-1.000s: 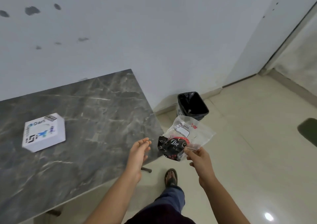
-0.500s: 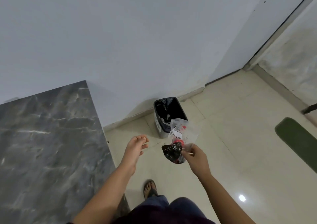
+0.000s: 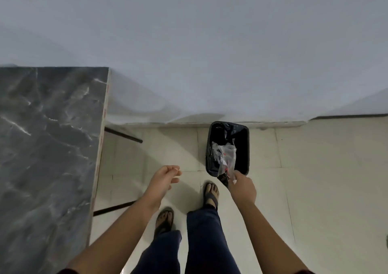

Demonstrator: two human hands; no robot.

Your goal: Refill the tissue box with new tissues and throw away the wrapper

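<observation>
My right hand (image 3: 243,186) pinches the wrapper (image 3: 227,161) over the bin (image 3: 245,147); left hand (image 3: 164,177) hangs empty, loosely curled. I judge only dropping remains.

Single head-worn wide-angle view, looking steeply down and forward from standing height. Grey marble-patterned counter (image 3: 48,147) along left edge, pale tiled floor (image 3: 315,168) below, black rectangular plastic bin (image 3: 245,147) close ahead by the white wall (image 3: 189,42).
</observation>
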